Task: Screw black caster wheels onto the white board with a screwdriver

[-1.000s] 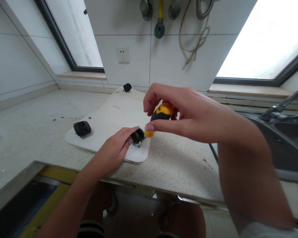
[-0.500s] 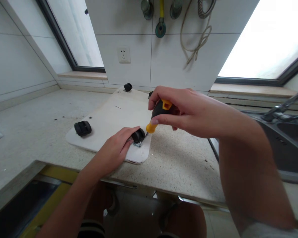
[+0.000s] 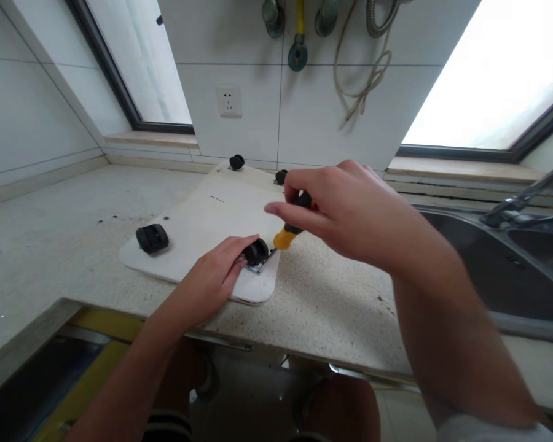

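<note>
A white board (image 3: 198, 233) with rounded corners lies on the counter. At its near right corner stands a black caster wheel (image 3: 257, 252) on a metal plate, gripped between the thumb and fingers of my left hand (image 3: 214, 273). My right hand (image 3: 341, 205) is closed round the black and yellow handle of a screwdriver (image 3: 286, 237). The screwdriver leans to the right, its shaft reaching down to the caster's plate; the exact tip contact is too small to make out. Other black casters sit at the near left corner (image 3: 152, 238), far left corner (image 3: 236, 162) and far right corner (image 3: 281, 177).
The speckled stone counter (image 3: 332, 307) runs along a tiled wall with a socket (image 3: 229, 102) and hanging cord (image 3: 373, 80). A steel sink (image 3: 470, 258) with a faucet (image 3: 511, 212) is at the right. An open yellow drawer (image 3: 92, 325) is below left.
My right hand has turned about the screwdriver handle and shifted slightly right, with the thumb now lifted off the yellow collar. The screwdriver tilts further right. My left hand stays on the caster.
</note>
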Motion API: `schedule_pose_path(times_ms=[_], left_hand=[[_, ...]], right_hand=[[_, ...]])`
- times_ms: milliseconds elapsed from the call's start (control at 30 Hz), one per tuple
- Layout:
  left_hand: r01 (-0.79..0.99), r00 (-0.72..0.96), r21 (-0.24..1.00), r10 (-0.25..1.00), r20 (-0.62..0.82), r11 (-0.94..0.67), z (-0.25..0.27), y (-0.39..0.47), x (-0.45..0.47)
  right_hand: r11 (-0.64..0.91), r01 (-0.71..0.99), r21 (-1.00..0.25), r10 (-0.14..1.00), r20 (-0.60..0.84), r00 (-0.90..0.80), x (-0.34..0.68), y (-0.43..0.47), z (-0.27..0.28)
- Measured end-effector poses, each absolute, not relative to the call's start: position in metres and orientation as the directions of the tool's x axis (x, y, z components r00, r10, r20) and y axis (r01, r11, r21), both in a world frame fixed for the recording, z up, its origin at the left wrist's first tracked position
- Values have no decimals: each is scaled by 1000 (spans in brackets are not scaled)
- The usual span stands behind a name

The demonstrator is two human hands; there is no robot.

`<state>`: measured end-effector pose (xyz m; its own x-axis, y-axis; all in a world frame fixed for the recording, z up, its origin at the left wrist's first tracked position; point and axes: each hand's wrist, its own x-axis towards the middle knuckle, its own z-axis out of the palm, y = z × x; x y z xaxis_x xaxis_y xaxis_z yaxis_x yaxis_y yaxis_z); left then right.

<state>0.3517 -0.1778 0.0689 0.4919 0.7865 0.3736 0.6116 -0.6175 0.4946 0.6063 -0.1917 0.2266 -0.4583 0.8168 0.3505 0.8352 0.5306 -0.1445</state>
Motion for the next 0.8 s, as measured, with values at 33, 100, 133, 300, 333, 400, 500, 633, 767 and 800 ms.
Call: schedule_pose_path(times_ms=[33,100,133,300,333,400,500,633,767,800], left_hand=[[613,490,493,787,375,-617,68,-178,352],[614,490,490,785,380,-620,68,-178,352],[613,490,489,784,382,-621,68,-178,352],[613,491,483,780,387,-625,69,-178,352],[614,494,480,779,386,-627,69,-178,352],[616,495,476,778,386,-628,68,-177,352],[617,493,478,780,385,-625,67,-177,352],[608,494,481,775,395,-632,65,-177,351],[604,495,473,767,408,-641,65,-177,350],[605,496,469,765,410,-644,65,-177,350]], right_hand=[[479,872,-106,824,398,-404,600,-191,223],[448,889,-99,814,456,-360,593,-188,218],[479,868,-128,805,460,-376,593,-186,217],[743,573,-345,669,382,-637,618,-183,228],[762,540,-358,647,371,-666,620,-185,230],[740,593,-317,672,376,-638,616,-187,229],[574,799,-179,762,475,-440,595,-190,220],[549,813,-194,768,500,-400,590,-189,215],[688,650,-325,726,289,-624,623,-190,231],[704,617,-353,706,247,-664,628,-190,234]])
